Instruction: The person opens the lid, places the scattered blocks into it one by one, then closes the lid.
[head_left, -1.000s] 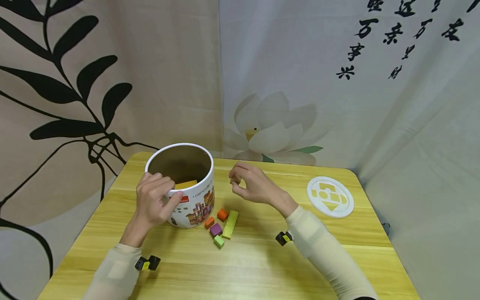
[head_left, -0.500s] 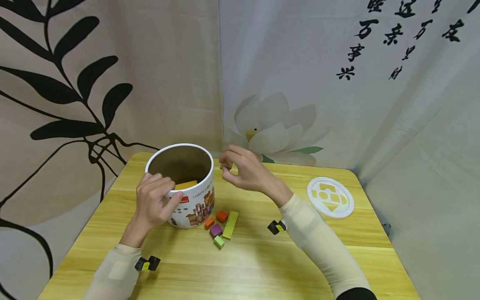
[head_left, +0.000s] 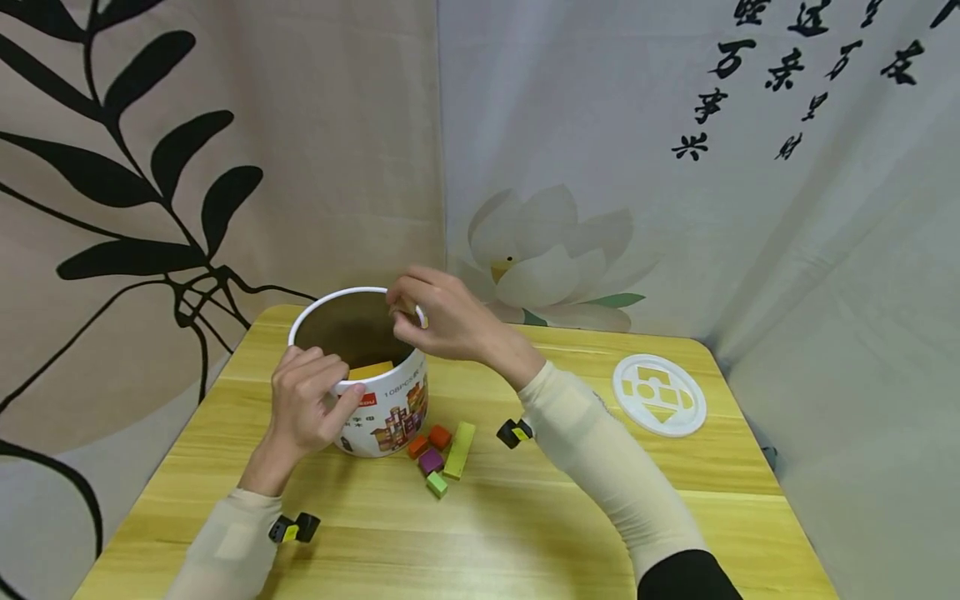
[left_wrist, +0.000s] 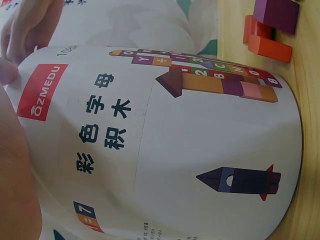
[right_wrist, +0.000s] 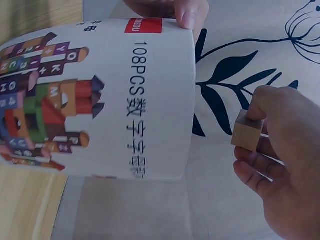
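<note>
A white printed bucket (head_left: 386, 421) of toy blocks stands upright on the table. My left hand (head_left: 309, 396) grips its near-left rim, thumb outside. Over the right side of the rim is my right hand (head_left: 453, 321), which pinches a small tan wooden cube (right_wrist: 246, 136), clear in the right wrist view. Inside the bucket an orange-yellow block (head_left: 371, 371) shows; the deeper contents are hidden. At the bucket's right foot lie two orange-red blocks (head_left: 440, 437), a purple block (head_left: 431, 461), a small green block (head_left: 437, 484) and a long yellow-green block (head_left: 460, 451).
A round white disc with shaped cut-outs (head_left: 660, 395) lies flat at the right of the wooden table (head_left: 570, 533). Behind the table hangs a printed cloth (head_left: 570, 125), with another cloth to the right.
My right hand has moved left and up, from beside the bucket to over its right rim, carrying the cube. One orange-red block has shifted slightly toward the bucket. My left hand has stayed put.
</note>
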